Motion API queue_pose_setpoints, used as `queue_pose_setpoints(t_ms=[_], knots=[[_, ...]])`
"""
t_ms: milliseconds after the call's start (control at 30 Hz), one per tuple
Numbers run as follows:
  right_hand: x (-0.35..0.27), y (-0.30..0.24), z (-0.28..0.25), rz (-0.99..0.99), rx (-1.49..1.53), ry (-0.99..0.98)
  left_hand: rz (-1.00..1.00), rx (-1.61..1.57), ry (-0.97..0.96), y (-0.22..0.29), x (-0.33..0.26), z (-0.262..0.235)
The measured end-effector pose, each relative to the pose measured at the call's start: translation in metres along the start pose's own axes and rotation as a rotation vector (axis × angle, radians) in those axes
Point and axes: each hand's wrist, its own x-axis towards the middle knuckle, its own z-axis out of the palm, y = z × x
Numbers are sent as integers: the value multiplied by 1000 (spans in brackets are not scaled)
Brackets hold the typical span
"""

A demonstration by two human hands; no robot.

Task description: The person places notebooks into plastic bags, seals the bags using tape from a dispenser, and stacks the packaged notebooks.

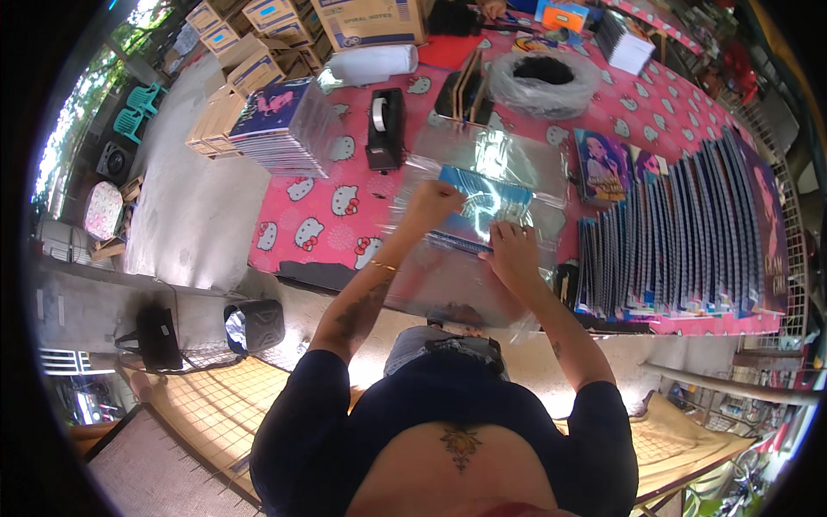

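A blue spiral notebook (495, 191) lies before me, under or inside clear plastic film that glares in the light. My left hand (438, 205) is closed at the notebook's left side, its fingertips pinching what looks like the film's edge. On the lower right part of the notebook rests my right hand (514, 248), fingers laid over the plastic and thumb pointing left. More clear plastic sheets (448, 280) spread beneath and around the notebook, reaching the table's near edge. Glare hides where one sheet ends and another begins.
A black tape dispenser (385, 129) and a stack of wrapped notebooks (289, 121) stand left. A long row of spiral notebooks (672, 233) fills the right side. Behind are a plastic film roll (543, 84), a white roll (370, 64) and cardboard boxes (370, 21). A person's hand (494, 9) shows far off.
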Motion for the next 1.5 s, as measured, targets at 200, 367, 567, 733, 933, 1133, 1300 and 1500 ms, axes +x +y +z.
queue_pose_setpoints(t_ms=[200, 367, 567, 733, 933, 1133, 1300, 1500], knots=[[-7, 7, 8, 13, 64, 40, -76, 735, -29, 19, -1, 68], [-3, 15, 1, 57, 139, 106, -118, 859, -174, 29, -3, 61], [22, 31, 7, 181, 189, -117, 110, 892, -58, 0, -44, 59], [81, 88, 40, 278, 260, -12, 807, 801, 122, 0, -90, 80], [127, 143, -57, 496, 1029, -598, 583, 217, 194, 26, -71, -4], [72, 113, -63, 364, 1422, -424, 128, -609, 61, -26, -21, -37], [75, 49, -125, -52, 856, 318, 368, 60, 532, -61, 28, -82], [97, -12, -180, -251, 321, 7, -370, -170, 318, -90, 95, -149]])
